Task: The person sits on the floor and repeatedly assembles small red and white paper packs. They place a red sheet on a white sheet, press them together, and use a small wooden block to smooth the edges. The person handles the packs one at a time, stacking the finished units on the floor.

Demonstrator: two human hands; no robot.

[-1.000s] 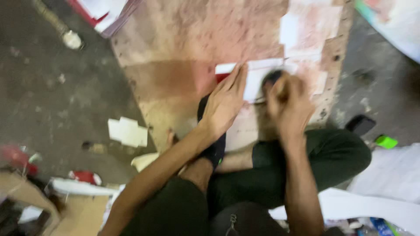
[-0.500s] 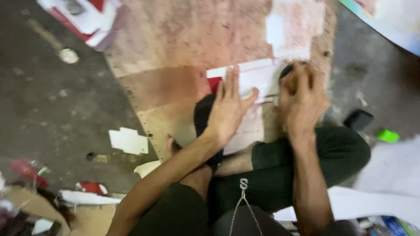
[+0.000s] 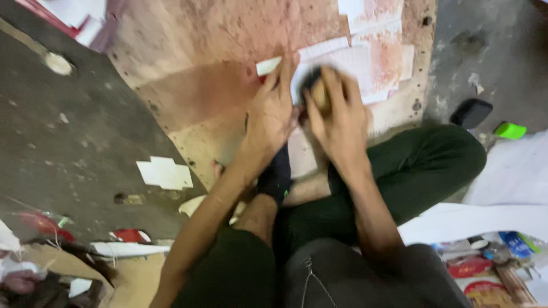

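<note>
Dim indoor light, heavy motion blur, soft shadows throughout.

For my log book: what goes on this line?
left hand: flat on white paper | right hand: grips dark tool | board: stained

Red-and-cream printed packet bottom right corner; blue-and-white packet just above it.
</note>
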